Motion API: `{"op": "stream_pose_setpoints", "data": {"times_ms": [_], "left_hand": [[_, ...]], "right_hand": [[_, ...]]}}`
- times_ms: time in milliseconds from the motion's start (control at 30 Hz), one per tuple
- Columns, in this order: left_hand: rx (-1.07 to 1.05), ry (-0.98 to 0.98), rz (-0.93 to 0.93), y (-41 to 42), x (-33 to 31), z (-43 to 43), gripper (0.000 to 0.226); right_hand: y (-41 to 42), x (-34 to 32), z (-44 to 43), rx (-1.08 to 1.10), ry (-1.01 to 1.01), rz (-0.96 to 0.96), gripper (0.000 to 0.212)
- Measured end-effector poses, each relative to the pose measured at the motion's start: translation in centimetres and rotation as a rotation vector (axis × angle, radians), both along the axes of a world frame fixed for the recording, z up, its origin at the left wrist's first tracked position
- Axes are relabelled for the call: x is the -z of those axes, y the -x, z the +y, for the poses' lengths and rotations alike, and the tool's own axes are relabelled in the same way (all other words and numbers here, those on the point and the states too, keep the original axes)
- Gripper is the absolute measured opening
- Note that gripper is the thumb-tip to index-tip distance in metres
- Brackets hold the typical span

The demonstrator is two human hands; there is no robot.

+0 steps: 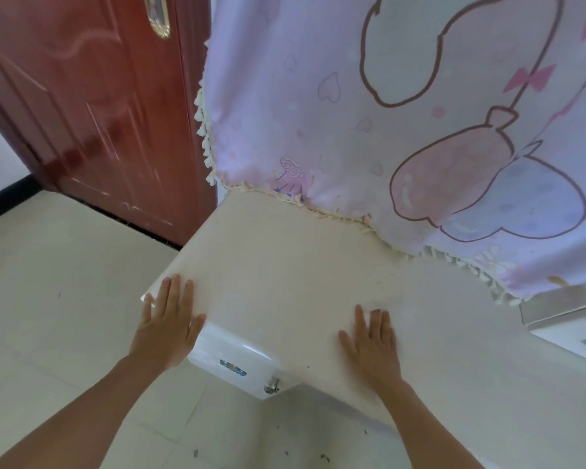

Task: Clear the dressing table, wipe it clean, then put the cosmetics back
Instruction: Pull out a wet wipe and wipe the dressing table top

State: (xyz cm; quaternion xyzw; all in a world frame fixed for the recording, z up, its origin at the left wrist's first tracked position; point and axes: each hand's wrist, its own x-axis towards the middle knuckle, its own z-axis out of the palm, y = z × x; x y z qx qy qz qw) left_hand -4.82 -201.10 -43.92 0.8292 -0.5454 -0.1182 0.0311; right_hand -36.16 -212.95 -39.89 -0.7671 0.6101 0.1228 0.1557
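My left hand (170, 321) lies flat on the front left corner of the dressing table (285, 262), fingers straight and close together, holding nothing, with the thumb reaching along the rounded front edge. My right hand (372, 340) is palm down further along the same top near its front edge, fingers straight and slightly spread, also gripping nothing. The tabletop under both palms is a smooth, matte, cream surface with soft rounded corners. Below my left thumb sits a glossy white drawer front (217, 346) carrying a curved metal handle (232, 367), and just beside that a small metal knob (272, 385). A thin lilac cloth (318, 96), printed with pink and blue hearts outlined in brown and trimmed with a cream tassel fringe, hangs behind the table and its hem rests on the back of the top. To the left stands a shiny red-brown panelled door (99, 113) above pale, speckled floor tiles (48, 299).
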Motion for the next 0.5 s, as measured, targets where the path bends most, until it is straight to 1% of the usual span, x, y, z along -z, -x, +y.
{"op": "stream_pose_setpoints", "data": {"times_ms": [33, 67, 100, 200, 333, 400, 500], "left_hand": [[0.005, 0.024, -0.023, -0.1, 0.4, 0.0, 0.074], [0.007, 0.046, -0.044, -0.1, 0.8, 0.0, 0.071], [0.013, 0.074, -0.060, -0.1, 1.1, 0.0, 0.069], [0.028, 0.146, -0.094, -0.2, 1.3, 0.1, 0.066], [0.059, 0.281, -0.173, -0.4, 1.5, 0.2, 0.061], [0.059, 0.301, -0.190, -0.4, 1.5, 0.3, 0.061], [0.056, 0.311, -0.224, -0.3, 1.6, 0.3, 0.061]], "right_hand": [[-1.0, -0.1, -1.4, -0.002, -0.011, 0.005, 0.081], [-2.1, -0.2, -2.7, -0.024, -0.008, 0.010, 0.071], [-3.3, 0.0, -4.0, -0.057, 0.007, 0.008, 0.068], [-8.3, 0.4, -7.3, -0.200, 0.040, 0.011, 0.065], [-15.6, 1.1, -9.4, -0.401, 0.047, -0.066, 0.063], [-18.4, 1.2, -9.8, -0.473, 0.023, -0.111, 0.062], [-21.1, 1.0, -10.6, -0.567, 0.017, -0.126, 0.062]]}}
